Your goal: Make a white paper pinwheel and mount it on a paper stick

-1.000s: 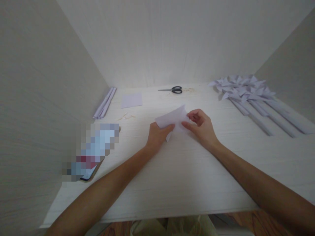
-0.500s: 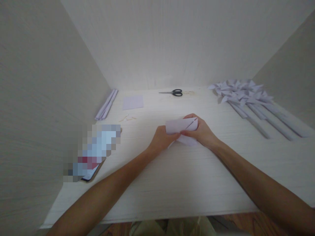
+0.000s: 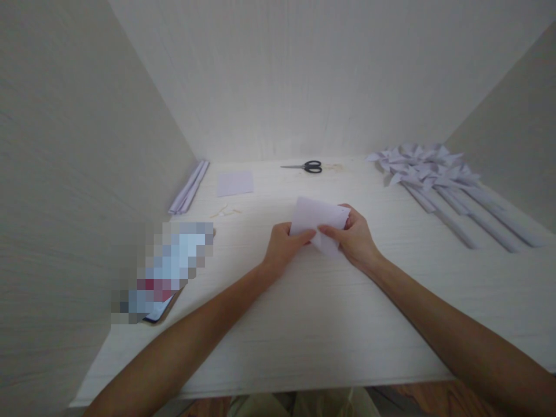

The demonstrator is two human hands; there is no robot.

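Observation:
Between my hands is a pale lilac sheet of paper [image 3: 315,213], held just above the table with its flat face towards me and a corner hanging down. My left hand [image 3: 284,246] grips its left side, thumb on the front. At the right, my right hand [image 3: 354,234] pinches the paper, its thumb close to the left thumb near the middle of the lower edge. Most of the fingers are behind the sheet. A small slit or mark shows near the paper's upper right corner.
Scissors [image 3: 304,167] lie at the back. Behind and left are a square paper [image 3: 235,183], small sticks [image 3: 226,211] and rolled paper tubes [image 3: 189,188]. A phone [image 3: 163,307], partly blurred, lies left. Several paper pinwheels [image 3: 430,168] on paper sticks are piled at the right.
The paper was curled into a roll shape with a slit showing; now it is opened flatter and faces up. Both hands stay in nearly the same place.

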